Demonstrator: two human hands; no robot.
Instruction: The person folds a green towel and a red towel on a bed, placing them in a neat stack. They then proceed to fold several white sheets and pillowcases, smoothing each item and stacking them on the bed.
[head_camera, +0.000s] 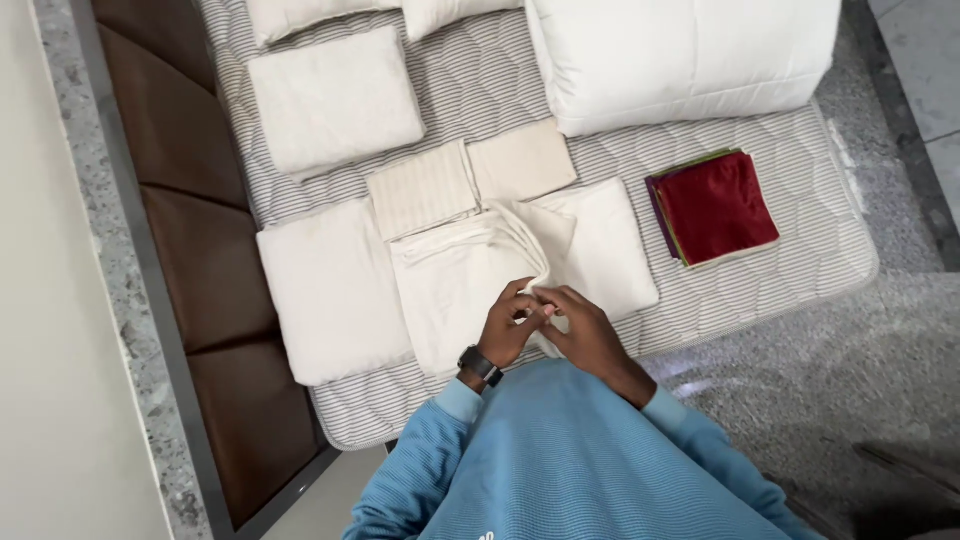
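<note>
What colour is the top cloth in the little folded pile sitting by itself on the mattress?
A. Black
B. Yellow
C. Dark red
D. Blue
C: the small folded pile, lying apart from the cream linens on the mattress, has a dark red cloth on top, while the left hand and right hand pinch a cream sheet.

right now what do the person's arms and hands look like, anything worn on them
Both arms are covered by long light blue sleeves of a ribbed knit top with snug cuffs at the wrists. The left hand is bare, with a black watch on a dark strap at its wrist. The right hand is bare, with nothing visible on its wrist.
</note>
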